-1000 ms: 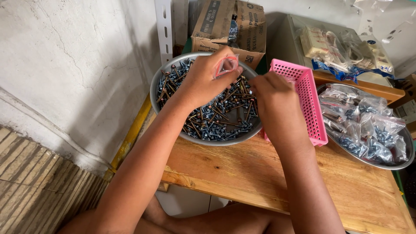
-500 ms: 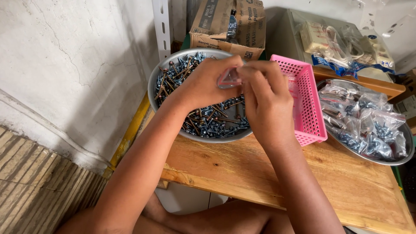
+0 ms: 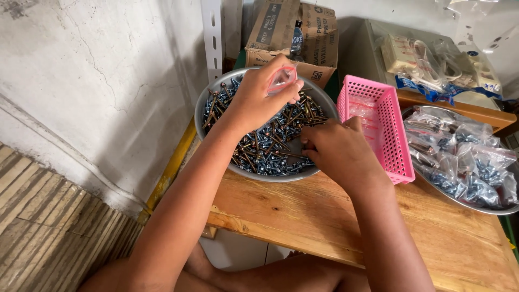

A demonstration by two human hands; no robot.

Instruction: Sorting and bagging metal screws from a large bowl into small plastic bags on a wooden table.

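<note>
Small clear plastic bag (image 3: pixel 282 79) pinched in the left hand (image 3: pixel 258 100), lifted over the round metal bowl (image 3: pixel 213 92) toward 12 o'clock, likely so anything dropped falls back in. Right hand (image 3: pixel 338 151) lowered at the bowl's 4 o'clock edge, fingers curled into the pile of dark screws (image 3: pixel 270 146); whether any gripped, cannot tell. Pink plastic basket (image 3: pixel 378 127) just at 3 o'clock on the wooden desk (image 3: pixel 303 216), near for reaching. Beyond, metal tray (image 3: pixel 459 203) with filled bags (image 3: pixel 465 162).

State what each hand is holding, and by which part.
The left hand holds a small clear plastic bag, pinched at its edge between thumb and fingers. The right hand reaches into the metal bowl of screws; whether it grips any cannot be told.
</note>
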